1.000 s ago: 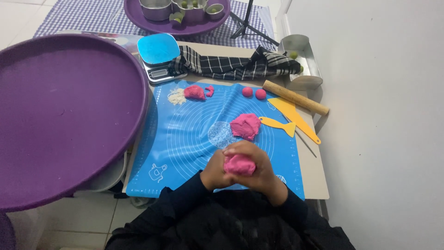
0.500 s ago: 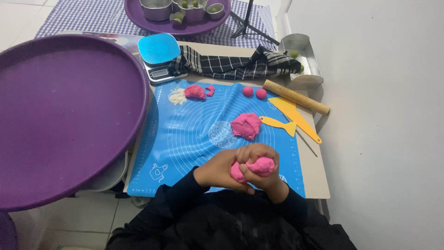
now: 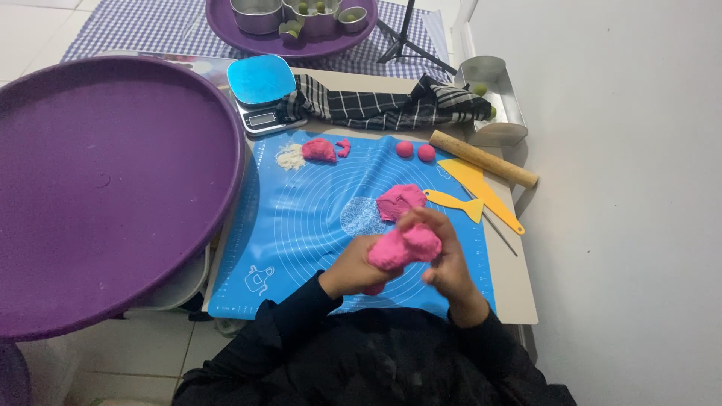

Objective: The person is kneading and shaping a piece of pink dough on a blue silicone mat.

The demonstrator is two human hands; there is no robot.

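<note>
Above the near edge of the mat: pink dough lump (image 3: 402, 248), held up between both hands, clear of the mat.
Left hand (image 3: 353, 267): under and behind the lump, fingers (image 3: 374, 263) curled closed against its lower left side.
Right hand (image 3: 447, 263): on the lump's right side, fingers (image 3: 421, 219) wrapped over the top, closed on the dough.
Sleeves: black, running from both wrists to the bottom edge of the view.
Blue mat (image 3: 301, 218): flat on the surface (image 3: 519, 289), printed with concentric circles.
Second dough piece (image 3: 398, 201): pink, on the mat just beyond the hands, apart from the held lump.
Two small dough balls (image 3: 416, 150): side by side near the mat's far edge.
Dough scraps (image 3: 321, 149): pink, at the far left of the mat, beside a small pale crumbly heap (image 3: 289, 157).
Yellow scrapers (image 3: 470, 192): two, lying on the mat's right part, one overlapping its edge.
Wooden rolling pin (image 3: 483, 159): lying slantwise beyond the scrapers.
Kitchen scale (image 3: 263, 90): at the far left corner of the surface, blue cover on top.
Checked cloth (image 3: 383, 105): bunched along the far edge.
Metal scoop-shaped tin (image 3: 492, 101): at the far right corner.
Large purple tray (image 3: 98, 180): left of the surface, well apart from the hands.
</note>
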